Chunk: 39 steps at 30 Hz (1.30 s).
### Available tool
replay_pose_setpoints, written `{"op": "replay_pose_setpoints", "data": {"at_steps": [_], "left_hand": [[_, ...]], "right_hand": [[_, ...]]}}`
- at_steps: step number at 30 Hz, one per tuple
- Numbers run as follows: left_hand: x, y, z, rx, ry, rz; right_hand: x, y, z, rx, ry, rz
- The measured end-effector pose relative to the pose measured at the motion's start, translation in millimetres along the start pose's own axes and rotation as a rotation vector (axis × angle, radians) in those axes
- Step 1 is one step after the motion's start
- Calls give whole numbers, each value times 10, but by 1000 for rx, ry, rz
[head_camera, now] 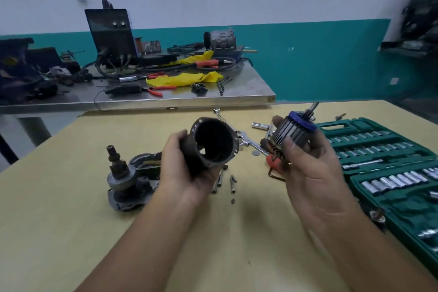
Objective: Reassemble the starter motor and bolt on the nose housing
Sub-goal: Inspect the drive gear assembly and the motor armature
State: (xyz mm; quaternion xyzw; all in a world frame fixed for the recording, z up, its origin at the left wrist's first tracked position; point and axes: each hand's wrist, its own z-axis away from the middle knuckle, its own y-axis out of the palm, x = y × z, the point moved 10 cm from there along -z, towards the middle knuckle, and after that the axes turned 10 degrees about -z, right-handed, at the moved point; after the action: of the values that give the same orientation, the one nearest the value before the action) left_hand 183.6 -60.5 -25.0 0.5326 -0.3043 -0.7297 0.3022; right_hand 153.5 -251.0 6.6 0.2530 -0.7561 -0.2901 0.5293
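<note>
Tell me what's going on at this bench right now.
A person is reassembling a starter motor. The left hand grips the hollow black motor casing, open end up. The right hand holds the armature beside it, not yet inserted. The nose housing and loose bolts lie on the table.

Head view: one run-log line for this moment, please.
left hand: grips motor casing | right hand: grips armature | parts apart, unmated | nose housing: on table

No legible text anywhere: nothing readable on the socket case [388,163], the black box [111,33] on the far surface, or the motor parts.
</note>
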Motion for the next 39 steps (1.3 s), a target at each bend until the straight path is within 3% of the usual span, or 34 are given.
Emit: {"op": "replay_pose_setpoints", "data": {"at_steps": [5,12,15,20,27,32,37,39], "left_hand": [[306,78,70,25,-128,110],[393,95,76,26,-135,79],[432,124,130,9,-118,38],[543,410,253,150,-118,62],[810,568,427,304,-316,119],[845,551,423,281,-417,63],[703,494,337,195,-320,136],[668,489,332,187,-315,166]], "right_hand": [[167,234,161,202,-136,171],[504,333,332,61,-461,325],[477,416,373,74,-524,427],[415,485,396,162,-528,387],[375,585,487,272,-646,568],[321,605,424,202,-634,738],[256,670,388,291,-528,751],[263,604,391,245,-494,688]]}}
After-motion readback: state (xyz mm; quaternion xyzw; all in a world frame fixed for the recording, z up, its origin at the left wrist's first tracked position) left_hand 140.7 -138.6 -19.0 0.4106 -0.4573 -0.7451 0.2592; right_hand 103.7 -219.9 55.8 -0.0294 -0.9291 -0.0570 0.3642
